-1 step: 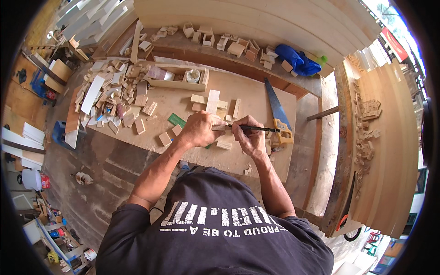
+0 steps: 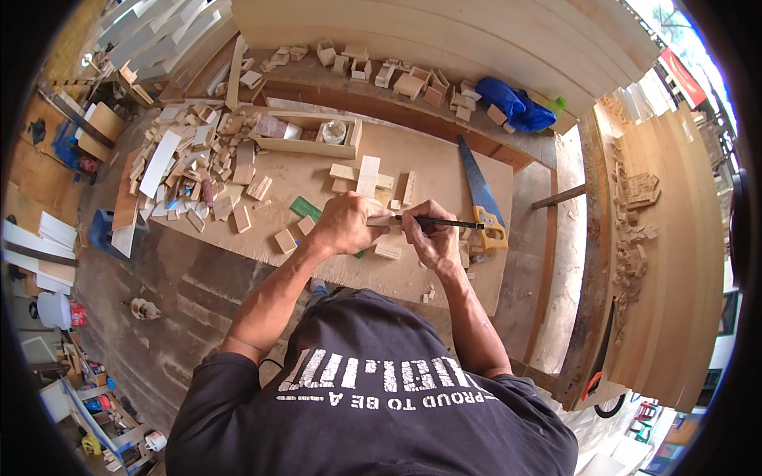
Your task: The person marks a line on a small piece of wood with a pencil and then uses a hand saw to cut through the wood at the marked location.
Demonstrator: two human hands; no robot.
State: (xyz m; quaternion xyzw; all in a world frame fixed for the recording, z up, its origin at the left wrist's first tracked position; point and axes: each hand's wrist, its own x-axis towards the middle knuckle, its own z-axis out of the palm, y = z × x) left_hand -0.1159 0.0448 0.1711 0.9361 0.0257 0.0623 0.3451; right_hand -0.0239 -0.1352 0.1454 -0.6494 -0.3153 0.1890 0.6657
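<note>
My right hand (image 2: 432,238) is closed round a dark pencil (image 2: 451,223), which lies almost level with its tip toward the left. Facing it, my left hand (image 2: 348,224) pinches a small wooden piece (image 2: 382,222), and the pencil's tip is at or very near that piece. Partly hidden under my left hand is a flat green strip (image 2: 305,208). Beyond the hands lie a pale wooden slat (image 2: 368,176) and a short wooden bar (image 2: 409,188). Small wooden blocks (image 2: 387,251) sit close by. A handsaw (image 2: 479,190) with a yellowish handle rests to the right.
On the worktable (image 2: 444,155), a heap of wood offcuts (image 2: 190,163) spreads at the left. Behind it stands an open wooden box (image 2: 309,146) holding a jar. A rear shelf (image 2: 298,86) carries small wooden assemblies and a blue bag (image 2: 516,107). Boards (image 2: 667,262) stand at the right.
</note>
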